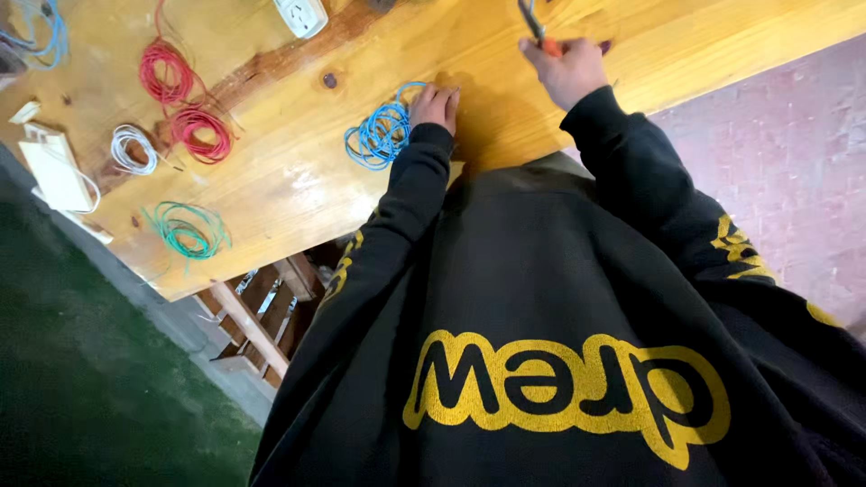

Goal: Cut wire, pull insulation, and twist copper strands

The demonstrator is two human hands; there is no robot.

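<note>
My left hand (435, 105) rests curled on the wooden tabletop (298, 180), its fingers on the edge of a coil of blue wire (381, 133). My right hand (570, 68) is closed around a tool with orange handles (538, 29), likely pliers, whose dark metal tip points toward the top edge of the view. Both arms wear black sleeves, and a black sweatshirt with yellow lettering fills the lower half of the view.
Two red wire coils (185, 99), a white coil (133, 149) and a green coil (188, 229) lie to the left on the table. A white socket (301, 14) sits at the top; a white box (54, 171) sits at the left edge. Green floor lies below left.
</note>
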